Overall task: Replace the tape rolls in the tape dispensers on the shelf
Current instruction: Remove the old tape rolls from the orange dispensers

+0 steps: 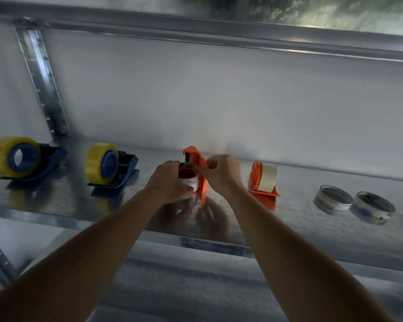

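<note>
An orange tape dispenser (201, 173) stands at the middle of the metal shelf (323, 224). My left hand (169, 182) grips the white tape roll (192, 183) seated on it. My right hand (221, 174) pinches the tape's end at the top of the roll, just right of the dispenser. A second orange dispenser (254, 182) with a pale roll (266, 176) stands to the right. Two blue dispensers (52, 162) (126, 168) with yellow rolls (0, 156) (94, 163) stand at the left.
Two loose, nearly used-up tape rolls (333, 201) (373, 209) lie flat at the right of the shelf. A perforated upright post (42, 82) rises at the back left, and another shelf beam (196, 26) runs overhead. A lower shelf (184, 287) lies beneath my arms.
</note>
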